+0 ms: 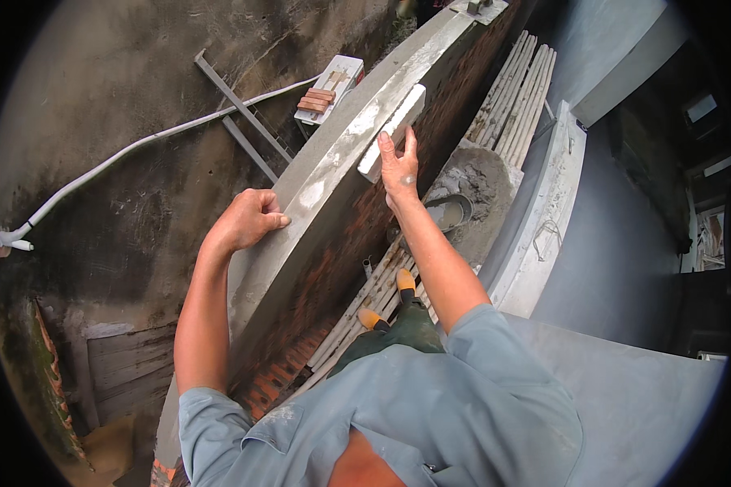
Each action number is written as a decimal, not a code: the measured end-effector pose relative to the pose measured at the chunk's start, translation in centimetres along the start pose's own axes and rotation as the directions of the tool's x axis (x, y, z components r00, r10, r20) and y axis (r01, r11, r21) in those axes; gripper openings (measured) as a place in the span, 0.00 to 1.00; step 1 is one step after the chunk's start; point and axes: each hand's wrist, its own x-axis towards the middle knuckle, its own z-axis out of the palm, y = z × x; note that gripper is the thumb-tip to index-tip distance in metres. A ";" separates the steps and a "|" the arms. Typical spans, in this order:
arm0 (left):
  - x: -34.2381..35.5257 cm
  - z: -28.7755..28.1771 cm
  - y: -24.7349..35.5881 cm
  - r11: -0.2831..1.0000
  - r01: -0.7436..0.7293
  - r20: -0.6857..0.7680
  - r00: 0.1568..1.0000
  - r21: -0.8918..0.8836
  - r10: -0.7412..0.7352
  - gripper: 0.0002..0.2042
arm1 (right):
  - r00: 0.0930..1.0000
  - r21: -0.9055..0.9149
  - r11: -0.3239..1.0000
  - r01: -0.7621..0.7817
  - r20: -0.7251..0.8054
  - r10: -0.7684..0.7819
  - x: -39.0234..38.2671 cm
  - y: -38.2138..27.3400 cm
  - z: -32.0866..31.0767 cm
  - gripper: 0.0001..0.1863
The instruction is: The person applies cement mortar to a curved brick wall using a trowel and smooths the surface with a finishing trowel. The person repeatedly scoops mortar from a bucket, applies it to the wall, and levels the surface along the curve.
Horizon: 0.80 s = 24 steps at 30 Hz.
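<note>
A long wall top (321,174) with wet grey plaster runs diagonally away in front of me. My right hand (400,169) grips a pale, rectangular plastering float (394,134), which lies along the wall's right upper edge; the hand hides part of its near side. My left hand (252,219) is curled closed at the plastered top, thumb and fingertips low against the surface. Whether anything small is between those fingers is hidden. Whitish smears of plaster mark the top between and beyond my hands. Below the plaster, the wall's side shows red brick (325,280).
Right of the wall, a trough of grey mortar (483,183) holds a round pan (448,213). Bamboo poles (518,97) lie beyond it and under my feet (404,280). Across the wall are a white stand with bricks (329,89), a metal ladder-like frame (240,109) and a white pipe (138,150).
</note>
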 end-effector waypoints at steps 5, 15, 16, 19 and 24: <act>0.0 0.0 0.1 0.999 0.035 0.026 0.999 -0.025 -0.035 0.13 | 0.987 0.090 0.984 -0.153 0.072 0.147 2.9 1.6 -1.1 0.56; 0.3 -0.3 0.5 0.992 0.115 0.058 0.992 -0.048 -0.112 0.14 | 0.999 0.056 0.997 0.052 -0.020 -0.051 14.7 0.8 -3.4 0.53; 0.3 -0.3 0.5 0.993 0.109 0.054 0.993 -0.045 -0.107 0.14 | 0.999 -0.002 1.000 0.023 -0.026 -0.023 16.4 0.7 -3.9 0.53; 0.5 -0.3 0.3 0.990 0.137 0.053 0.989 -0.038 -0.135 0.13 | 0.999 -0.006 1.000 0.015 -0.048 -0.015 20.3 -0.6 -5.1 0.54; 0.7 -0.5 0.9 0.964 0.263 0.082 0.962 -0.044 -0.259 0.12 | 0.987 0.012 0.989 -0.148 -0.053 0.149 24.9 -1.9 -6.9 0.54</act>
